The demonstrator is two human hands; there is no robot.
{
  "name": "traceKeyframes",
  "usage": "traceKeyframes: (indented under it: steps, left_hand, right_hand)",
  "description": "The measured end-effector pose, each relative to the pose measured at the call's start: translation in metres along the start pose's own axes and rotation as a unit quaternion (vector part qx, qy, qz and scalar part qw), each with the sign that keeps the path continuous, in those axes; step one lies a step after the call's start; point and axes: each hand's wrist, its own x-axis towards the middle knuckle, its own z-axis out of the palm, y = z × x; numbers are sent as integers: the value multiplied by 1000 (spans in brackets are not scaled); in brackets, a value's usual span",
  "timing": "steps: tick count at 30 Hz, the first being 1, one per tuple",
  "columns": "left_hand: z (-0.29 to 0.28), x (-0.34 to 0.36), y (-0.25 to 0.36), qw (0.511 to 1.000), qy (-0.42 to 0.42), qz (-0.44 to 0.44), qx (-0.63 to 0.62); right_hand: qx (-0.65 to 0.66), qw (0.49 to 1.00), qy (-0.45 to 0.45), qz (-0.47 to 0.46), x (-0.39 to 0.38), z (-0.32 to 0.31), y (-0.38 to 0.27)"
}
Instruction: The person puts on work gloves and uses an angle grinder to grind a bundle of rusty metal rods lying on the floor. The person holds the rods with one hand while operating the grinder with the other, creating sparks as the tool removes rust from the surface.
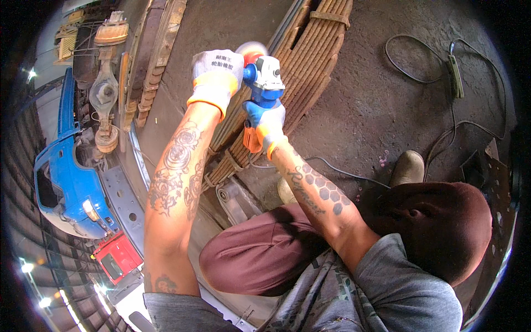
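Both of my hands wear white work gloves with orange cuffs. My left hand [217, 74] is closed on the blue side handle of an angle grinder [269, 74]. My right hand [266, 119] wraps around the grinder's body, with its orange rear end showing below the palm. The grinder's disc [252, 48] looks blurred, and a red part sits beside it. Under the tool lies a long stack of rusty leaf springs [310, 61], bound by a clamp [330, 19]. Whether the disc touches the springs I cannot tell.
A grey power cord [343, 169] trails right from the grinder. On the right floor lies an extension socket strip [456, 77] with looped cable. More rusty steel bars [152, 72] and an axle [105, 91] lie left. A blue truck cab [72, 182] and red cab [119, 257] stand beyond.
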Motion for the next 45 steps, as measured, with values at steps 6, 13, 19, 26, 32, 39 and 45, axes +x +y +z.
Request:
traceKeyframes:
  steps: [6, 13, 19, 26, 32, 39, 45]
  left_hand:
    - [-6, 0, 2, 1000, 12, 2, 4]
    - [-5, -2, 3, 1000, 7, -1, 9]
    - [-9, -4, 5, 1000, 0, 0, 9]
    - [-6, 2, 6, 1000, 17, 2, 9]
    - [-2, 1, 4, 1000, 18, 1, 10]
    - [-12, -1, 7, 999, 13, 20, 29]
    - [-5, 3, 6, 1000, 9, -4, 13]
  right_hand:
    - [20, 1000, -3, 21, -2, 0, -13]
    - [14, 999, 19, -27, -2, 0, -6]
    - [41, 999, 19, 22, -1, 3, 0]
    - [54, 999, 3, 0, 3, 5, -3]
    - [50, 998, 20, -28, 2, 6, 0]
    - [71, 997, 27, 9, -6, 8, -11]
    - [22, 999, 20, -16, 2, 3, -9]
